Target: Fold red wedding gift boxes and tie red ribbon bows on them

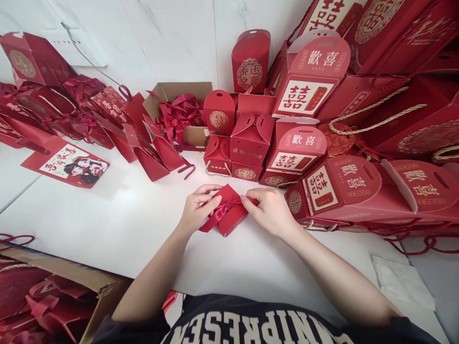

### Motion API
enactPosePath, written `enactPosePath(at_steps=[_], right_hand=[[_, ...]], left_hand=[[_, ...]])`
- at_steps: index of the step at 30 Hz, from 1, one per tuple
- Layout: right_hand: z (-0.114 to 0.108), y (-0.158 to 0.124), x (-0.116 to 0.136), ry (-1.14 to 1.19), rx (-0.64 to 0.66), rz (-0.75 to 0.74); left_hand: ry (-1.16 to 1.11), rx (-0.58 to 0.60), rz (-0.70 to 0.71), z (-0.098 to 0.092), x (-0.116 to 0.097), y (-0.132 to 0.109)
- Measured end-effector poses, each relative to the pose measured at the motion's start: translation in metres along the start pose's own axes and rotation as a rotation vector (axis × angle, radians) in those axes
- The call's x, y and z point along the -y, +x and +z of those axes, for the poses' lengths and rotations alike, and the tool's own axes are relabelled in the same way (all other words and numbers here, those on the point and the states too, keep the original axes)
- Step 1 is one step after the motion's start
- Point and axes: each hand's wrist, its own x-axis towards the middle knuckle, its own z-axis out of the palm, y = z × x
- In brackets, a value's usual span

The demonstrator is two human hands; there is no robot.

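A small red gift box [234,220] sits tilted on the white table, with a shiny red ribbon [223,211] tied across its top. My left hand [198,206] is closed at the box's left side, its thumb pressed by the ribbon and its other fingers curled behind. From the right, my right hand [268,208] pinches the ribbon with thumb and forefinger near the box's edge. The ribbon's loose tail hangs toward the lower left. Part of the box's far side is hidden by my fingers.
An open cardboard box [195,90] of loose red ribbons stands behind. Red gift boxes [299,148] are stacked to the right. Folded red bags [148,148] and a picture card [73,162] lie left. A carton [103,296] of red boxes is at lower left.
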Motion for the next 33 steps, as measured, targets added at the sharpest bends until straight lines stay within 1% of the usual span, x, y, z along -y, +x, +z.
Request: enactPosePath(at_steps=[3,6,7,9,11,12,15,17,19,20,21,22,23,25,26,27,28,30,32,33], right_hand=[[0.0,-0.002,0.0,-0.007,-0.005,0.045],[-0.009,-0.011,0.004,0.052,0.028,0.109],[-0.014,-0.015,0.006,0.117,0.075,0.141],[-0.022,-0.022,0.007,0.316,0.235,0.22],[-0.025,-0.028,0.003,0.524,0.404,0.287],[-0.024,-0.031,0.0,0.608,0.464,0.307],[-0.01,-0.035,-0.015,0.773,0.541,0.33],[-0.001,-0.037,-0.025,0.831,0.593,0.336],[-0.001,-0.038,-0.034,0.788,0.64,0.275],[-0.005,-0.038,-0.036,0.715,0.646,0.218],[-0.011,-0.039,-0.038,0.608,0.626,0.148],[-0.02,-0.039,-0.037,0.465,0.563,0.083],[-0.028,-0.039,-0.034,0.31,0.464,0.04],[-0.041,-0.038,-0.022,0.067,0.194,-0.009],[-0.044,-0.038,-0.013,-0.014,0.061,-0.043],[-0.042,-0.039,-0.002,-0.066,-0.048,-0.12],[-0.036,-0.039,0.01,-0.102,-0.089,-0.231],[-0.014,-0.04,0.034,-0.181,-0.045,-0.418],[0.017,-0.041,0.053,-0.281,-0.029,-0.512],[0.031,-0.041,0.058,-0.344,-0.037,-0.514]], left_hand=[[-0.014,-0.033,-0.011,0.003,0.0,-0.001],[-0.065,-0.094,-0.017,0.006,0.001,-0.001],[-0.077,-0.115,-0.025,0.007,0.001,-0.001],[-0.087,-0.147,-0.04,0.008,0.002,-0.001],[-0.082,-0.166,-0.041,0.009,0.002,-0.002],[-0.076,-0.171,-0.04,0.009,0.002,-0.002],[-0.056,-0.186,-0.053,0.01,0.001,-0.003],[-0.049,-0.188,-0.058,0.011,0.001,-0.004],[-0.073,-0.149,-0.051,0.009,0.002,-0.004],[-0.1,-0.113,-0.046,0.008,0.003,-0.003],[-0.133,-0.071,-0.043,0.006,0.004,-0.003],[-0.165,-0.031,-0.042,0.003,0.005,-0.002],[-0.19,0.003,-0.041,0.001,0.006,-0.001],[-0.198,0.039,-0.041,-0.002,0.005,-0.001],[-0.177,0.052,-0.043,-0.003,0.004,-0.001],[-0.143,0.061,-0.043,-0.003,0.003,-0.001],[-0.105,0.064,-0.043,-0.002,0.001,-0.002],[-0.048,0.063,-0.039,-0.001,-0.002,-0.002],[-0.037,0.055,-0.035,0.0,-0.004,-0.003],[-0.039,0.056,-0.036,0.0,-0.004,-0.003]])
